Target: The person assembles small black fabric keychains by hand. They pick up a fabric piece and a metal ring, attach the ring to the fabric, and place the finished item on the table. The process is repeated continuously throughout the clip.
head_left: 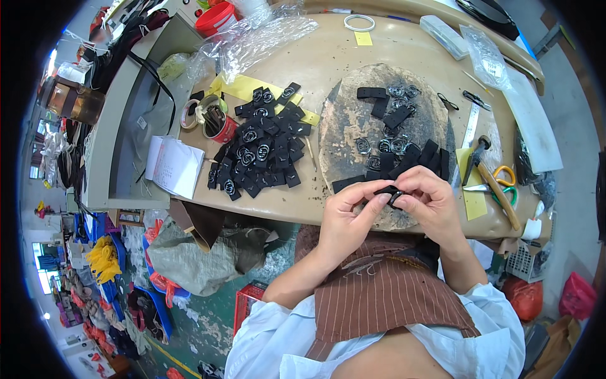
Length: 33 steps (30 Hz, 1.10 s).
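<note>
My left hand [348, 213] and my right hand [434, 203] meet at the near edge of a round, worn slab [344, 126]. Both are closed, thumbs and fingers pinching a small black strap piece [392, 193] with a dark, shiny curved part, seemingly a ring buckle; fingers partly hide it. Just beyond my hands, several loose black strap pieces [398, 117] and shiny ring buckles [399, 145] lie on the slab. To the left is a heaped pile of black straps [271, 148], several with spiral-shaped buckles attached.
Right of the slab lie a hammer [499, 192], scissors with orange and green handles [505, 183] and a ruler [470, 126]. A red tin of tools [221, 126], a tape roll [189, 115] and an open notebook [175, 165] are at left. Clear plastic bags [265, 38] lie at the back.
</note>
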Available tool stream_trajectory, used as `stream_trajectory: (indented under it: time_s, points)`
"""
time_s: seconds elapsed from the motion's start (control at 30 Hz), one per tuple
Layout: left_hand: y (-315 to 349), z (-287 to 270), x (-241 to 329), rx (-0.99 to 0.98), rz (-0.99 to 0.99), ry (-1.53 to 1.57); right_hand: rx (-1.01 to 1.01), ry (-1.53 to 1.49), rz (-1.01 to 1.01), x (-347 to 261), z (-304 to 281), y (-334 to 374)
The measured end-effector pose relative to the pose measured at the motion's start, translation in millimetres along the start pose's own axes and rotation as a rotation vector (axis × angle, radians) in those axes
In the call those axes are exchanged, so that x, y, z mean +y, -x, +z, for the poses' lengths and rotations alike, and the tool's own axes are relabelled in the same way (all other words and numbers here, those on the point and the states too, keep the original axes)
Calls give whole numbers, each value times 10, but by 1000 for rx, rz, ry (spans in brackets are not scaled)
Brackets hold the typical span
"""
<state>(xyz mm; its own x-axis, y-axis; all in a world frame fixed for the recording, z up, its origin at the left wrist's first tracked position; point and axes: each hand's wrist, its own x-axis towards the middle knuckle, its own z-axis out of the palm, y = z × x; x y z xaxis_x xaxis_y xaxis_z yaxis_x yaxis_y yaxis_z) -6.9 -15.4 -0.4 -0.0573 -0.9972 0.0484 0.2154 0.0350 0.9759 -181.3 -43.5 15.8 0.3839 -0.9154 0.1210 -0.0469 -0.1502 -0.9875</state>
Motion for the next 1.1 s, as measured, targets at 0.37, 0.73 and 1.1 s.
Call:
stream_trajectory:
  time_s: [0.37,0.73,1.1]
  points:
    - [-78,-77,28,-2,373,-506,-26,-40,42,-29,-51,-25]
    - [9,-56,-28,61,-263,289,6,200,-85,-104,53,-71]
    - [24,-126,59,-13,-169,119,-114,127,-49,-135,-42,-122]
